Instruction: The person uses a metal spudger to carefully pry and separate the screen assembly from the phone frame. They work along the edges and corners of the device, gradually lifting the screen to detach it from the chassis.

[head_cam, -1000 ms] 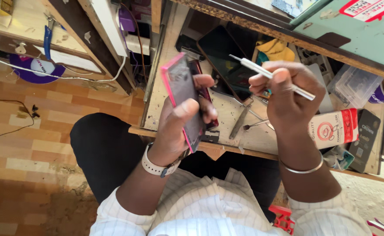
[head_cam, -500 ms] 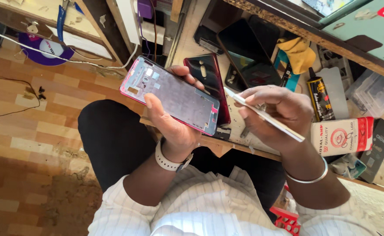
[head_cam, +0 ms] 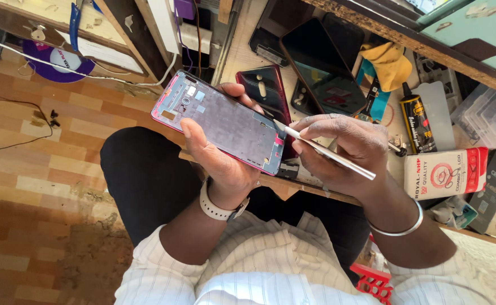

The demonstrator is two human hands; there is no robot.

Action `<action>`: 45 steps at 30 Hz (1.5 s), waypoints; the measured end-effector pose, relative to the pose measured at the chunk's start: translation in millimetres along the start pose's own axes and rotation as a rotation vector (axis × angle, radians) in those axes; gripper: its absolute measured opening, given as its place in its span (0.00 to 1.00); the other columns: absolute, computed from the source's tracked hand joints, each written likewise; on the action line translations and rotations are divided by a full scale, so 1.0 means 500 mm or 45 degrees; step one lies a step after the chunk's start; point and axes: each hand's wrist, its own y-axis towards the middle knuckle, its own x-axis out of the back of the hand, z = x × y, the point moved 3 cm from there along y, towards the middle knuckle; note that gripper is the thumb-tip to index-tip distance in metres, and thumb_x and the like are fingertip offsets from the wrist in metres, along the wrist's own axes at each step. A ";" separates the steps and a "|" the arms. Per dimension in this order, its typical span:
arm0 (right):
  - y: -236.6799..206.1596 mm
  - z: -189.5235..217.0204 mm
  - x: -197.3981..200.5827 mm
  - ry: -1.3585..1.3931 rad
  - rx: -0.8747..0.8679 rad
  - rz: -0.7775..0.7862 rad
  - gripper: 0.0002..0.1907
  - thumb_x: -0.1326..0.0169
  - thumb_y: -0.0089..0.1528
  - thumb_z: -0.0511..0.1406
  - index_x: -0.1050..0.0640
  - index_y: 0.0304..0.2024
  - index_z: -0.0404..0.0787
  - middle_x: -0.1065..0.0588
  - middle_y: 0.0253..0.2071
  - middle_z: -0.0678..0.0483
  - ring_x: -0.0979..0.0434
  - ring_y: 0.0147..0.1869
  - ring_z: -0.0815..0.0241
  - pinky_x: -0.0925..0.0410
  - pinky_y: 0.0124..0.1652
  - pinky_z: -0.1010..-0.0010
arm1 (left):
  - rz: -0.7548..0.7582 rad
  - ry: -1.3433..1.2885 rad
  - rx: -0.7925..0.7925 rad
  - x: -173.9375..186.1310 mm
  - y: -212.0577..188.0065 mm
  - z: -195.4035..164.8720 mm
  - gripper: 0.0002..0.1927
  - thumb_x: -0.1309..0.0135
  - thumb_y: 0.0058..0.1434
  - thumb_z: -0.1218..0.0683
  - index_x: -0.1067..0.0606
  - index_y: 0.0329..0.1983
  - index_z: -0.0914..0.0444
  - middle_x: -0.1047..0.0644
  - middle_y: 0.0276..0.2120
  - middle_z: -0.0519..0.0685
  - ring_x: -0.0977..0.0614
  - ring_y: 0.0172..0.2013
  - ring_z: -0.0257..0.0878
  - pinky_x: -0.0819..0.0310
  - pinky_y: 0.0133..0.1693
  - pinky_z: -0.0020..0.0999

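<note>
My left hand (head_cam: 221,151) grips an opened phone frame (head_cam: 218,122) with a pink-red rim, its grey inner side facing up. A thumb lies across the near edge and fingertips curl over the far edge. My right hand (head_cam: 344,151) holds a thin white metal tool (head_cam: 328,152) like a pen. The tool's flat tip touches the frame's right end. A dark red phone back cover (head_cam: 265,91) lies on the wooden bench just behind the frame.
On the bench (head_cam: 242,51) lie a large black phone screen (head_cam: 321,68), a yellow cloth (head_cam: 390,63), a black glue tube (head_cam: 416,118), a white-and-red box (head_cam: 444,172) and a clear plastic container (head_cam: 488,116). White cables (head_cam: 61,65) run at left over the wood-pattern floor.
The phone frame has been turned from edge-on to lying flat with its inside up. My right hand has come down from the bench and brought the tool's tip to the frame's right end.
</note>
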 end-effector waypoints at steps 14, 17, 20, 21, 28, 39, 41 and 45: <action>-0.006 -0.004 -0.007 0.043 -0.025 -0.073 0.09 0.36 0.62 0.24 0.24 0.40 0.35 0.18 0.42 0.44 0.14 0.43 0.58 0.23 0.38 0.76 | 0.045 0.016 0.018 -0.001 -0.004 0.005 0.38 0.57 0.73 0.28 0.32 0.57 0.68 0.27 0.48 0.51 0.25 0.47 0.39 0.28 0.53 0.38; -0.003 -0.003 -0.009 0.006 0.035 -0.074 0.10 0.35 0.62 0.25 0.25 0.39 0.35 0.19 0.41 0.44 0.14 0.44 0.56 0.24 0.39 0.75 | 0.068 0.041 0.038 -0.001 -0.006 0.009 0.39 0.57 0.73 0.28 0.31 0.57 0.69 0.27 0.47 0.52 0.25 0.46 0.40 0.28 0.52 0.37; -0.002 -0.002 -0.013 0.002 0.056 -0.089 0.10 0.35 0.62 0.25 0.25 0.39 0.35 0.19 0.42 0.43 0.14 0.43 0.56 0.24 0.39 0.74 | 0.039 0.056 0.058 0.002 -0.006 0.011 0.39 0.57 0.72 0.28 0.31 0.57 0.69 0.27 0.48 0.52 0.25 0.47 0.39 0.28 0.52 0.37; -0.002 -0.001 -0.015 0.003 0.054 -0.096 0.10 0.35 0.63 0.25 0.25 0.39 0.35 0.19 0.42 0.43 0.14 0.43 0.57 0.24 0.40 0.74 | 0.022 0.060 0.065 0.003 -0.005 0.012 0.39 0.57 0.71 0.28 0.32 0.57 0.69 0.27 0.49 0.51 0.25 0.48 0.38 0.28 0.52 0.37; -0.002 0.001 -0.008 -0.005 0.055 -0.105 0.09 0.36 0.62 0.25 0.25 0.36 0.34 0.19 0.40 0.43 0.15 0.40 0.57 0.24 0.37 0.75 | 0.056 0.086 0.055 -0.006 -0.012 0.012 0.40 0.55 0.69 0.27 0.32 0.56 0.68 0.28 0.45 0.52 0.25 0.45 0.40 0.28 0.50 0.37; 0.001 -0.001 -0.013 -0.025 0.069 -0.101 0.09 0.34 0.62 0.25 0.24 0.37 0.35 0.18 0.41 0.44 0.14 0.40 0.57 0.24 0.39 0.74 | 0.008 0.111 0.042 -0.005 -0.011 0.011 0.39 0.56 0.70 0.27 0.32 0.55 0.69 0.29 0.44 0.52 0.25 0.45 0.40 0.29 0.50 0.37; 0.004 0.001 -0.006 -0.038 0.089 -0.085 0.09 0.35 0.61 0.25 0.24 0.36 0.35 0.19 0.40 0.45 0.15 0.40 0.56 0.25 0.38 0.74 | 0.029 0.120 0.019 -0.006 -0.009 0.014 0.39 0.56 0.70 0.27 0.32 0.55 0.69 0.28 0.44 0.52 0.25 0.45 0.41 0.28 0.51 0.37; 0.010 0.004 0.002 -0.023 0.093 -0.076 0.09 0.35 0.60 0.25 0.24 0.36 0.36 0.19 0.38 0.46 0.14 0.41 0.55 0.24 0.38 0.74 | 0.032 0.120 0.006 -0.004 -0.009 0.013 0.39 0.56 0.70 0.27 0.32 0.58 0.68 0.28 0.44 0.53 0.25 0.44 0.41 0.28 0.49 0.37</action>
